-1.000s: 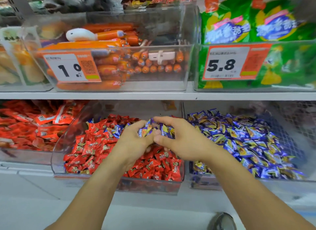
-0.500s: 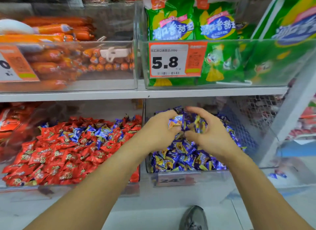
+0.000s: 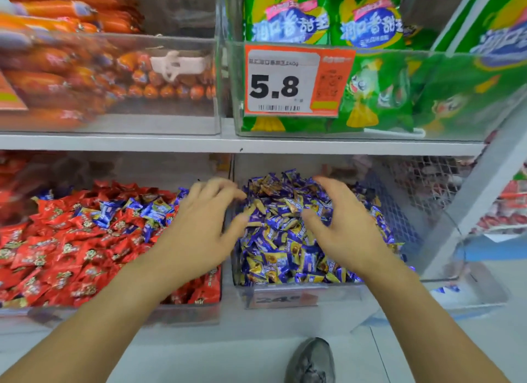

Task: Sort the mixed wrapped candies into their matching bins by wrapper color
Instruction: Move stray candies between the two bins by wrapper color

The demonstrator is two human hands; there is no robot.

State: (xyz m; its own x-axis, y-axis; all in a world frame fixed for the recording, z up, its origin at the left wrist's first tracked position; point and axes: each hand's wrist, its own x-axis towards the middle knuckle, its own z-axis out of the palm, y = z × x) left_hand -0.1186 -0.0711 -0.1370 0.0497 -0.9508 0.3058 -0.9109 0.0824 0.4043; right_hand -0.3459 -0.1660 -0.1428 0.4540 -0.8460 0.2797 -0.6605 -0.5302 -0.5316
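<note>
Mostly blue-gold wrapped candies point(image 3: 288, 240) heaped in clear bin point(image 3: 299, 290).

Shop shelving, two tiers
A white shelf board point(image 3: 171, 143) carries clear tubs of orange sausages point(image 3: 71, 69) and green snack bags point(image 3: 370, 92) (price tag point(image 3: 288, 82) reads 5.8); pale floor point(image 3: 228, 354) below.

Motion is smearing the left hand point(image 3: 199, 231), so whether its fingers point(image 3: 216, 188) are touching the blue candies point(image 3: 288, 228) cannot be told. The left forearm is covering the front right corner of the red candy bin point(image 3: 114, 311). The sausages point(image 3: 51, 60) above that bin are blurring and running off the frame's left edge. Below the blue candies, the price tag point(image 3: 281, 298) is reading too faintly to be sure of.
</note>
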